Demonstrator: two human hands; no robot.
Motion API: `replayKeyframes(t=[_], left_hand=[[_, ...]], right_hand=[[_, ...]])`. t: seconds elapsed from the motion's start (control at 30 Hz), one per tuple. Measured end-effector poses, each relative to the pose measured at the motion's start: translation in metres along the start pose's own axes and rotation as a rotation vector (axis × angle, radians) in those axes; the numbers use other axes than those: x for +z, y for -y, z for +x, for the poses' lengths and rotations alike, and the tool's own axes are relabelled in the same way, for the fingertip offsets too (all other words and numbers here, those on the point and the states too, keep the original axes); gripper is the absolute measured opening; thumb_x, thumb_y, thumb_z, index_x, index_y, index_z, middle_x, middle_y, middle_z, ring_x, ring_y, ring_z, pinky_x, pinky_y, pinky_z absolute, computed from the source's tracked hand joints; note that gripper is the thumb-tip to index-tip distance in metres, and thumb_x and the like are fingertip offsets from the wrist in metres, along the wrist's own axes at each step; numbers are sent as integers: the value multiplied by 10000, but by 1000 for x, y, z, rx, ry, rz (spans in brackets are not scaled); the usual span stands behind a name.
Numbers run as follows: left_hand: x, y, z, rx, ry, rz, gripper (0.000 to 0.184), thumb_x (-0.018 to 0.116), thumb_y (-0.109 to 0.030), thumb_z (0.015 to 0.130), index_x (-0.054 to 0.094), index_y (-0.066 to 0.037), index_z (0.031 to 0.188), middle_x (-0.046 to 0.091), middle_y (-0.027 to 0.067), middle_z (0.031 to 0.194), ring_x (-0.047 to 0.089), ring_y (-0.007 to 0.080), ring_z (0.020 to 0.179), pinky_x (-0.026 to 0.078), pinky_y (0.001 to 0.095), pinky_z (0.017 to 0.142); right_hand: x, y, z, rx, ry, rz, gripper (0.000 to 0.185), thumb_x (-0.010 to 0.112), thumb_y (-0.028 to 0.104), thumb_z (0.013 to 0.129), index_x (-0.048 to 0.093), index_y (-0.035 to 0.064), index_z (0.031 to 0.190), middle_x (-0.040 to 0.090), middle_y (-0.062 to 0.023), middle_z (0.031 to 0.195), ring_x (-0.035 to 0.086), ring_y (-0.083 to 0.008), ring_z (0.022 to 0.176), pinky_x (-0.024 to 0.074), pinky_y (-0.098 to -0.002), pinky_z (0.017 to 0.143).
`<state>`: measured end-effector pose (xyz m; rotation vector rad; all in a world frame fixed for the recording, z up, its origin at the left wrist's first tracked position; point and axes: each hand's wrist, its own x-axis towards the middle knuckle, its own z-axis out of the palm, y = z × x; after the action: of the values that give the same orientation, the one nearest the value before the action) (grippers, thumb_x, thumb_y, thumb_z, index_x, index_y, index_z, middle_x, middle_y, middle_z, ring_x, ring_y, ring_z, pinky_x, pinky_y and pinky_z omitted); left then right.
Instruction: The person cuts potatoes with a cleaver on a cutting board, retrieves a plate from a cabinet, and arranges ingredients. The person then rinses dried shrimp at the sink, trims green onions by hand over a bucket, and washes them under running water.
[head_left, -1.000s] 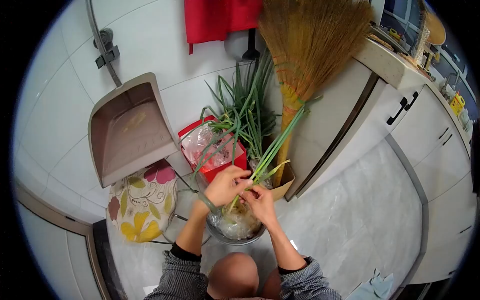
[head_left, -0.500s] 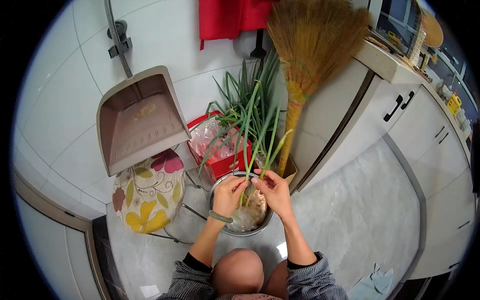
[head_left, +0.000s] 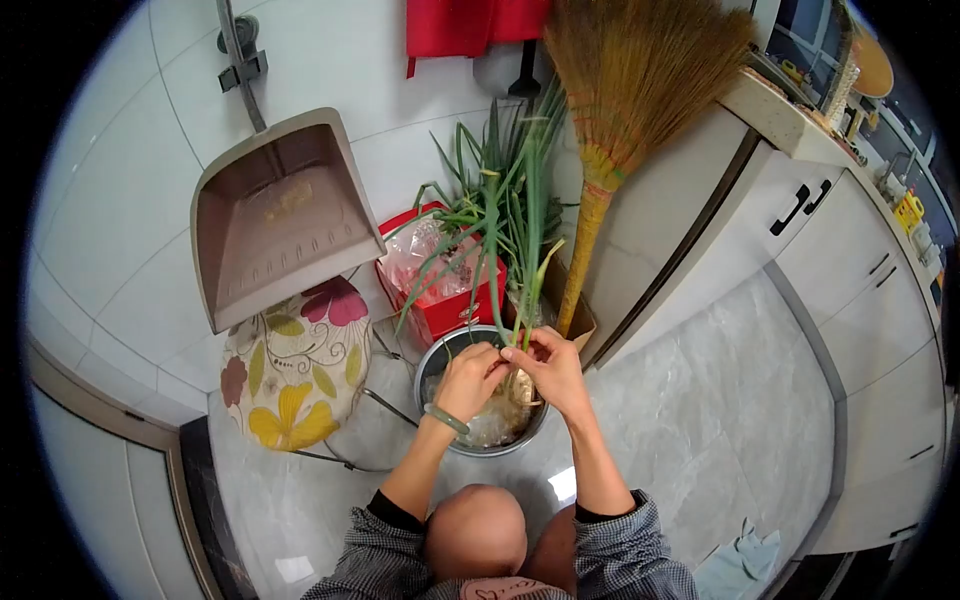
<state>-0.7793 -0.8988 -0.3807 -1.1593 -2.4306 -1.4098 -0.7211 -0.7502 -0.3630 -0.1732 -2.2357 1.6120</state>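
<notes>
Over a metal bowl (head_left: pixel 432 362) on the floor, my two hands are close together. My right hand (head_left: pixel 553 368) is closed round the lower stems of some green onions (head_left: pixel 530 290), whose leaves stand upright above it. Beside it, my left hand (head_left: pixel 472 378), with a bracelet at the wrist, has its fingers bent and pressed together; what they pinch is too small to make out. Below the hands the bowl holds clear plastic (head_left: pixel 490 425) and pale roots (head_left: pixel 522 388).
A dustpan (head_left: pixel 290 215) hangs above a flowered stool (head_left: pixel 297 370) on the left. Behind the bowl are a red box (head_left: pixel 455 312) and more onion leaves. A broom (head_left: pixel 590 240) leans by the cabinet (head_left: pixel 700 260). A cloth (head_left: pixel 740 565) lies on the floor.
The onion stems, earlier spread between both hands, are now gathered at my right hand. My left hand has moved slightly apart, down and left of the stems. The view has shifted a little.
</notes>
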Motion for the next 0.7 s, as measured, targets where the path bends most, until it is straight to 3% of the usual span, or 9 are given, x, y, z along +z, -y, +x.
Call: replayKeyframes(t=[0.03,0.17,0.23,0.3,0.5,0.57,0.7], left_hand=[[-1,-2,2,3,16,7,118,668,-107,777,638,-1,820,544,119,706,562,273,604,435,354,551],[-1,7,-2,-91,101,-168,185,724,-92,748,650,23,873,614,79,751,586,158,615,478,274,577],[0,14,-7,-126,102,-196,195,733,-96,744,658,22,880,625,76,765,597,149,633,486,265,588],[-1,17,-11,-161,105,-224,205,742,-99,740,666,22,888,637,74,780,609,140,652,494,256,599],[2,18,-22,-171,74,-239,173,718,-77,768,676,20,906,652,84,837,636,137,754,524,234,701],[7,28,-25,-282,84,-570,166,694,-63,797,666,49,915,655,88,921,626,128,806,525,239,744],[12,45,-28,-280,81,-743,161,669,-55,822,656,72,921,644,93,972,616,125,841,523,245,744]], right_hand=[[1,-2,0,2,2,0,158,681,109,805,629,-29,861,448,-15,681,414,-86,625,338,-235,550],[-1,-5,2,-5,-15,24,203,674,136,817,596,-50,788,447,-24,695,405,-100,616,341,-249,552],[-1,-5,2,7,-7,25,223,668,142,824,583,-56,770,451,-23,704,410,-101,620,342,-252,553],[1,-7,2,66,-9,227,235,652,144,843,565,-56,757,439,-15,705,406,-95,628,335,-253,555],[1,-13,3,41,-2,237,256,634,161,865,544,-44,742,396,-3,703,382,-74,634,315,-239,551],[1,-13,3,44,10,228,261,631,162,868,535,-41,736,389,-2,701,376,-72,631,312,-239,549],[1,-9,2,47,18,205,264,618,163,879,524,-38,735,375,3,702,360,-70,622,304,-241,544]])
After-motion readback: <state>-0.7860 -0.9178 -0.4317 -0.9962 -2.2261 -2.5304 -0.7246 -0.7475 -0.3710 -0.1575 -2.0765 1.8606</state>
